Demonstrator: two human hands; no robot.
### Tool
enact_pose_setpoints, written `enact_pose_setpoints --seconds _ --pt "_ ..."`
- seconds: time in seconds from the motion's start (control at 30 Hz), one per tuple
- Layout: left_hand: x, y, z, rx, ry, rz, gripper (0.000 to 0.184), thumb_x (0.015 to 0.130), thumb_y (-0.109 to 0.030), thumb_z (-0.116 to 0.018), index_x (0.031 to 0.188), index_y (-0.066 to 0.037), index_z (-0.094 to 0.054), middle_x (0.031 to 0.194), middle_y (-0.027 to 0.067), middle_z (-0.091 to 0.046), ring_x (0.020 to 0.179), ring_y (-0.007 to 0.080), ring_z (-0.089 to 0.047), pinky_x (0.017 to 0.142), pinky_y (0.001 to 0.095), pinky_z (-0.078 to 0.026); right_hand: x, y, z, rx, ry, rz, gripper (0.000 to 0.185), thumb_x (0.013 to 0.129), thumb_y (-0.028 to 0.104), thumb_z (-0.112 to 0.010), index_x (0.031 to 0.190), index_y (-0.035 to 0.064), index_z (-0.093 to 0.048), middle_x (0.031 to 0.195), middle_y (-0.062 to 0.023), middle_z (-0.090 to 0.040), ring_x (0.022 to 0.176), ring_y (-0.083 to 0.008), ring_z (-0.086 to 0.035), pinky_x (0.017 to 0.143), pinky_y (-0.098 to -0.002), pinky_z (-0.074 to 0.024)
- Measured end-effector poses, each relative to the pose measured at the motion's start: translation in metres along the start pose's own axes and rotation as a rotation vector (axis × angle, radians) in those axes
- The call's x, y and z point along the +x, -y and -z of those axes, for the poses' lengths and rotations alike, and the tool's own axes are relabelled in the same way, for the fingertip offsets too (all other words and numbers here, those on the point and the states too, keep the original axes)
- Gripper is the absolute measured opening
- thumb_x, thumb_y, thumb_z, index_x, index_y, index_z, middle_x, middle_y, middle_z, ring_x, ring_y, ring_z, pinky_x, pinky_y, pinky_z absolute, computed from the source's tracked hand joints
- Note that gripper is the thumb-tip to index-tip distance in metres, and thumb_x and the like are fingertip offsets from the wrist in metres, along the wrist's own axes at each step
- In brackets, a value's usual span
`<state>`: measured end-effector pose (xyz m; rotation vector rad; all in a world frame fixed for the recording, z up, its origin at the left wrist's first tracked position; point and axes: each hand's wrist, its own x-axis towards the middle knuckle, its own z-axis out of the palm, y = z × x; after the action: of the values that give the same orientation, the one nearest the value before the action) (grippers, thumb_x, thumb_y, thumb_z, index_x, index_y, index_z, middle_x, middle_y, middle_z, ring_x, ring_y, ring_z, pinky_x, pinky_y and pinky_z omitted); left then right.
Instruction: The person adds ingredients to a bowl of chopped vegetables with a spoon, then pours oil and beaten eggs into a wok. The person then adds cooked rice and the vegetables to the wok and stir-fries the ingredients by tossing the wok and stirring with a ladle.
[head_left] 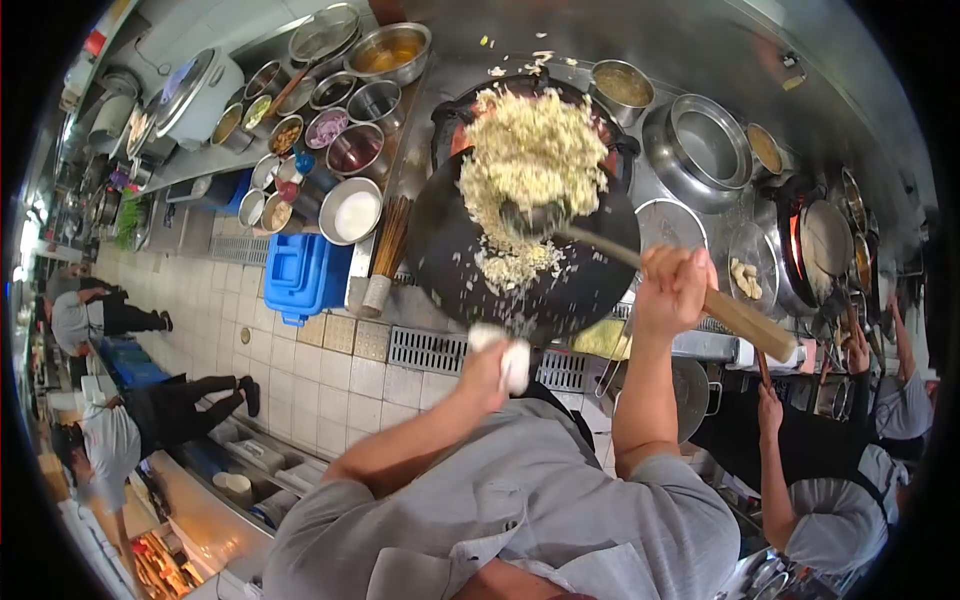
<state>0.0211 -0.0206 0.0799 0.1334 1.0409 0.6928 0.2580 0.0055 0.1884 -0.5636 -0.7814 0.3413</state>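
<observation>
My left hand (484, 374) is closed around a white cloth (515, 366) at the near rim of a large black wok (440, 240). The wok's handle is hidden under the cloth. My right hand (676, 288) grips the wooden handle of a ladle (750, 322), its metal bowl low among the food in the wok. A mass of yellowish fried rice (535, 150) is up over the far side of the wok, blurred by motion. Loose grains scatter over the dark wok surface. Red glow shows at the burner behind the rice.
Left of the wok stand metal bowls of ingredients, a bowl of white seasoning (357, 212), a bamboo brush (390, 245) and a blue bin (300, 275). Stacked steel pots (708, 145) and a strainer (672, 222) stand right. A co-worker (835, 500) works at the right; others are at the left.
</observation>
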Motion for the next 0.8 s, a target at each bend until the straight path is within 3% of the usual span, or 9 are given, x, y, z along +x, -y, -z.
enact_pose_setpoints --seconds 0.07,0.13,0.2,0.33,0.37,0.47,0.6,0.7,0.8 --pt "0.049 -0.032 -0.031 0.036 0.173 0.175 0.014 0.097 -0.013 -0.054 0.103 -0.003 -0.061 0.086 0.0092 -0.068 0.071 0.0229 -0.068 0.062 0.0405 -0.057 -0.012 0.008 -0.009 -0.092 -0.040 -0.107 0.039 0.103 0.015 -0.042 0.065 0.0086 -0.035 0.050 0.0003 -0.029 0.044 -0.0102 -0.026 0.043 -0.0308 -0.0240" --pt "0.107 -0.027 -0.048 0.041 0.250 0.040 0.015 0.097 -0.017 -0.055 0.097 -0.003 -0.062 0.083 0.0087 -0.068 0.067 0.0208 -0.067 0.057 0.0379 -0.055 -0.010 -0.044 0.005 -0.099 -0.112 -0.087 0.038 0.102 0.012 -0.048 0.066 0.0084 -0.038 0.052 0.0009 -0.034 0.045 -0.0095 -0.031 0.044 -0.0292 -0.0281" --pt "0.128 -0.005 -0.012 0.120 0.281 -0.036 0.015 0.095 -0.017 -0.059 0.093 -0.003 -0.063 0.083 0.0082 -0.068 0.065 0.0194 -0.066 0.056 0.0364 -0.054 0.011 -0.076 -0.005 -0.268 -0.236 -0.063 0.036 0.102 0.014 -0.052 0.068 0.0073 -0.041 0.054 -0.0019 -0.040 0.047 -0.0106 -0.036 0.046 -0.0282 -0.0319" --pt "0.077 0.049 0.084 0.126 0.052 0.076 0.019 0.089 -0.009 -0.066 0.107 -0.009 -0.060 0.091 0.0070 -0.066 0.080 0.0201 -0.067 0.067 0.0382 -0.058 0.024 -0.048 -0.008 -0.056 -0.092 0.077 0.038 0.102 0.012 -0.049 0.067 0.0076 -0.036 0.054 -0.0019 -0.035 0.047 -0.0122 -0.033 0.046 -0.0307 -0.0301" --pt "0.038 0.039 0.076 0.146 0.022 0.168 0.017 0.091 -0.008 -0.064 0.108 -0.009 -0.060 0.093 0.0078 -0.066 0.084 0.0213 -0.068 0.070 0.0391 -0.059 0.015 -0.031 -0.005 -0.002 -0.061 0.095 0.038 0.102 0.011 -0.048 0.067 0.0077 -0.035 0.054 -0.0017 -0.034 0.047 -0.0125 -0.033 0.046 -0.0311 -0.0295" --pt "-0.002 0.001 -0.010 -0.016 -0.020 0.068 0.016 0.096 -0.012 -0.055 0.107 -0.002 -0.061 0.091 0.0093 -0.068 0.079 0.0233 -0.069 0.068 0.0397 -0.059 -0.007 0.000 -0.005 -0.087 0.056 -0.024 0.041 0.103 0.019 -0.043 0.065 0.0113 -0.032 0.052 -0.0001 -0.029 0.047 -0.0111 -0.029 0.046 -0.0323 -0.0267" --pt "0.114 -0.026 -0.051 0.079 0.230 0.095 0.016 0.097 -0.017 -0.056 0.102 -0.003 -0.061 0.088 0.0088 -0.068 0.073 0.0219 -0.067 0.063 0.0375 -0.057 -0.007 -0.054 -0.003 -0.238 -0.194 -0.135 0.035 0.101 0.014 -0.052 0.068 0.0084 -0.040 0.054 0.0008 -0.035 0.048 -0.0102 -0.034 0.047 -0.0298 -0.0299" --pt "0.124 0.010 -0.001 0.100 0.193 -0.090 0.015 0.095 -0.017 -0.059 0.098 -0.003 -0.064 0.084 0.0078 -0.068 0.070 0.0205 -0.067 0.060 0.0368 -0.056 0.022 -0.090 -0.014 -0.246 -0.138 -0.009 0.041 0.101 0.015 -0.056 0.065 0.0088 -0.037 0.055 0.0003 -0.041 0.049 -0.0086 -0.035 0.046 -0.0270 -0.0277" --pt "0.075 0.036 0.063 0.068 0.087 0.018 0.024 0.086 -0.009 -0.068 0.109 -0.006 -0.061 0.098 0.0100 -0.067 0.085 0.0232 -0.068 0.069 0.0409 -0.057 0.017 -0.043 -0.019 -0.293 0.094 0.124 0.039 0.101 0.016 -0.055 0.067 0.0041 -0.040 0.059 -0.0033 -0.045 0.051 -0.0139 -0.041 0.050 -0.0285 -0.0351"
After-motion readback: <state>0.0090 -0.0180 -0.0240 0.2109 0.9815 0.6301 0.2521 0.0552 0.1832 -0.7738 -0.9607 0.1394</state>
